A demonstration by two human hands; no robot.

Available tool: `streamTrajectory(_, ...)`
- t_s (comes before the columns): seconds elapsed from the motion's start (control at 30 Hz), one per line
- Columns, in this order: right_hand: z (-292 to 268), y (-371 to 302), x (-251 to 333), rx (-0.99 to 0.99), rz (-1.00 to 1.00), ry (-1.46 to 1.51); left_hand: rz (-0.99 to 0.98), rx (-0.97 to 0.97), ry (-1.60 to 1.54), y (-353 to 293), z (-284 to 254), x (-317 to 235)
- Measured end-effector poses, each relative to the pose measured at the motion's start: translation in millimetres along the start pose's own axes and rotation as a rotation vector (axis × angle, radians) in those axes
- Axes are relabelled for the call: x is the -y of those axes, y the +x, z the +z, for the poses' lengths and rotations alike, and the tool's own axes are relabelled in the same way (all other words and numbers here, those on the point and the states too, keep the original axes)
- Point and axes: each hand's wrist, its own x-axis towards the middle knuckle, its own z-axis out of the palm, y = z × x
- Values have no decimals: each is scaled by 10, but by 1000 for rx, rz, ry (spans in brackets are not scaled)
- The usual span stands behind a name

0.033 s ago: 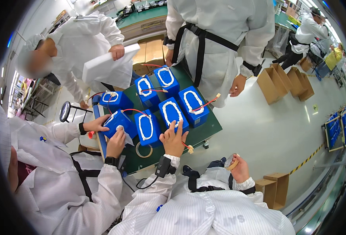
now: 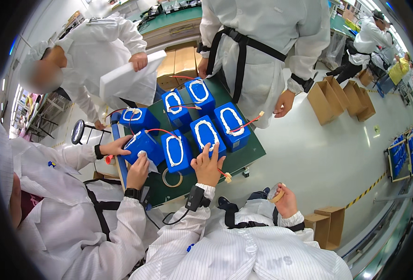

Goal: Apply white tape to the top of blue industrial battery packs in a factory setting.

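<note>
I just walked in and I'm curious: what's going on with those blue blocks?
The person's left hand touches a blue block; the right hand holds a tape roll. A co-worker's hands are on another block. Seven blocks show at the green table. Another worker holds a white slab.

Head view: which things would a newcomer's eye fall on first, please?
First, probably, the seven blue battery packs grouped on the green table, left of centre. Next, the person's left hand touching one pack, and the right hand holding a tape roll, lower and right of centre. Farther back, a co-worker's hand holds a white slab, upper left.
</note>
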Motion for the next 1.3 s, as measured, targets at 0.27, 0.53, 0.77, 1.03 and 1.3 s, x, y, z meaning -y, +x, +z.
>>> streamTrajectory(0.27, -6, 139, -144, 44, 60, -31, 122, -60, -348, -119, -141, 89)
streamTrajectory(0.53, 20, 158, -189, 49, 84, -51, 11, 31, 46, -508, -6, 271)
streamTrajectory(0.77, 19, 154, -195, 58, 94, -79, 45, 80, -7, -446, -29, 353)
streamTrajectory(1.03, 8, 163, -200, 42, 103, -55, 28, 82, -49, -383, -132, 361)
streamTrajectory(1.3, 51, 181, -242, 57, 120, -96, 41, 121, 10, -394, -212, 327)
